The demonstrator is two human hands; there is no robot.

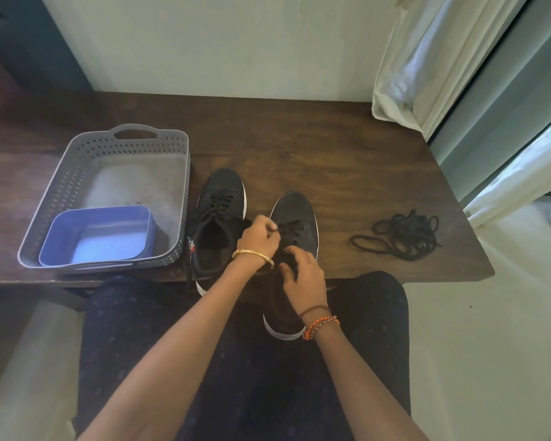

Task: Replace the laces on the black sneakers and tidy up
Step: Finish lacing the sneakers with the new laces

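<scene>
So, your left hand (259,237) was pinching a black lace (289,234) on the right sneaker (295,218), fingers curled tight at the upper eyelets. Your right hand (303,275) sat just below that pinch, fingers curled over the tongue area of the same shoe; it looked like it gripped the lace or shoe opening there, but I couldn't tell exactly which bit. That sneaker lay w/ its toe on the wooden table (331,148) and its heel hanging off the near edge over your lap.

Just left of the pinch stood the other sneaker (220,214), already laced, toe pointing away from you. Well to the right of your hands, a loose pile of black laces (401,238) lay on the table. Further left of the grip, past the laced shoe, a grey basket (77,173) held a blue tub (99,237) in its near corner.
</scene>
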